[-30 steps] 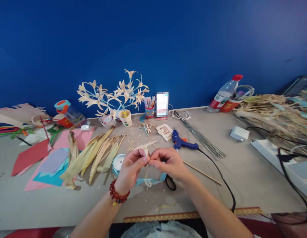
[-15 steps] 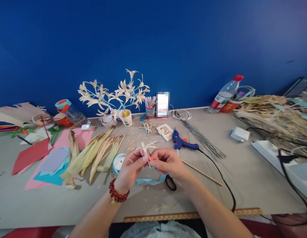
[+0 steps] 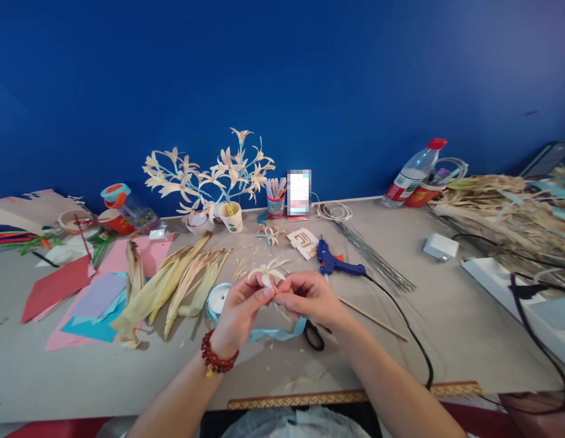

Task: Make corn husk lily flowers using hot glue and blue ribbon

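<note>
A small pale corn-husk flower (image 3: 267,272) is pinched between my two hands, its petals spread above the fingertips. My left hand (image 3: 246,301), with red beads at the wrist, closes thumb and fingers on its base. From the other side my right hand (image 3: 309,295) grips the same base; the fingers hide the stem. Just below the hands lies a light blue ribbon (image 3: 277,334), its roll (image 3: 217,299) partly behind my left hand. Black scissor handles (image 3: 314,336) show under my right wrist.
Dried corn husks (image 3: 173,286) and coloured paper (image 3: 58,283) lie to the left. A blue glue gun (image 3: 339,261), its cord, a thin stick (image 3: 376,319) and wires (image 3: 376,252) are on the right. Finished husk flowers (image 3: 227,164) stand in a cup (image 3: 231,218) at the back.
The flower has turned between my fingers: its petals now spread open toward me, where before they stood up and to the right. My hands have hardly moved.
</note>
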The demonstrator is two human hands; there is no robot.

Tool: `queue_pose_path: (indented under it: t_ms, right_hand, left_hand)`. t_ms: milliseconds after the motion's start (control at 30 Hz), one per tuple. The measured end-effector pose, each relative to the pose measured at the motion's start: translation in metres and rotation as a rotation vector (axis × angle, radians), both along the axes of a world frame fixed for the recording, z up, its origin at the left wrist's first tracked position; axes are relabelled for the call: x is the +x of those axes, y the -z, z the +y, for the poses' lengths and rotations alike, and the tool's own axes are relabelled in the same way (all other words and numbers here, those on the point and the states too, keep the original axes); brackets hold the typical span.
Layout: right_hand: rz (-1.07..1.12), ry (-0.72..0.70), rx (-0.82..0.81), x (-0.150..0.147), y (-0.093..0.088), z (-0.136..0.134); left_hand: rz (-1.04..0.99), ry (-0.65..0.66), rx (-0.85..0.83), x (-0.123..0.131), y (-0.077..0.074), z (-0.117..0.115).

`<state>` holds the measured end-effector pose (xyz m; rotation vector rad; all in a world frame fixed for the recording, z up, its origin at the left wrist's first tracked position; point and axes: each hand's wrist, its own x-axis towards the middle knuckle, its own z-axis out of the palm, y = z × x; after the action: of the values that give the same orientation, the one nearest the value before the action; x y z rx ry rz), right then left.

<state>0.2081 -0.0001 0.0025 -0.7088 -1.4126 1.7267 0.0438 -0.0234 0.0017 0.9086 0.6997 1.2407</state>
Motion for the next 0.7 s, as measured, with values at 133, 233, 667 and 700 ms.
queue_pose_path:
  t_ms: [133, 233, 667, 700]
  right_hand:
    - [0.01, -0.037, -0.047, 0.0014, 0.0008, 0.0012]
    - [0.009, -0.039, -0.057, 0.0006, 0.0015, 0.0009]
    - [-0.171, 0.171, 0.255, -0.0013, -0.0041, -0.0029]
    - [-0.182, 0.178, 0.268, -0.0013, -0.0043, -0.0026]
  left_hand:
    - [-0.013, 0.055, 0.016, -0.0006, 0.0006, 0.0013]
    - [-0.037, 0.073, 0.023, -0.0006, 0.001, 0.0014]
    - [0.065, -0.063, 0.02, 0.0033, 0.0012, -0.0001]
    - [0.064, -0.069, 0.011, 0.003, 0.0011, 0.0002]
